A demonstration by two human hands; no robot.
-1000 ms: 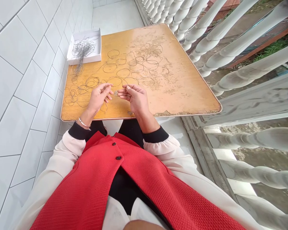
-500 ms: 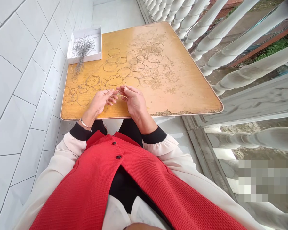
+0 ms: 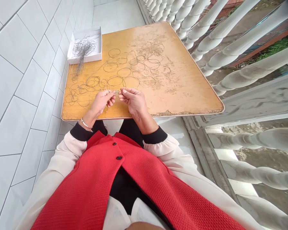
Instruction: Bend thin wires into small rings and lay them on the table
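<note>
My left hand (image 3: 101, 101) and my right hand (image 3: 135, 101) meet above the near edge of the table, thumbs and fingers pinched. Between the fingertips is a small, lacy-looking piece of thin wire (image 3: 116, 93), its exact shape too fine to make out. Both hands grip it from opposite sides. Just beyond them, several thin wire rings (image 3: 115, 81) lie loosely on the tabletop. A pile of thin dark wires (image 3: 84, 47) rests in a shallow white box (image 3: 92, 58) at the far left, with some wires trailing over its front wall.
The worn yellow-brown table (image 3: 182, 86) has peeling patches on its right half. A tiled white wall (image 3: 21, 80) runs along the left, and a white balustrade (image 3: 220, 60) borders the right. My legs reach under the table's near edge.
The fingertips have drawn slightly apart, the right hand shifting a little right and nearer me. The wire piece now shows more plainly between them.
</note>
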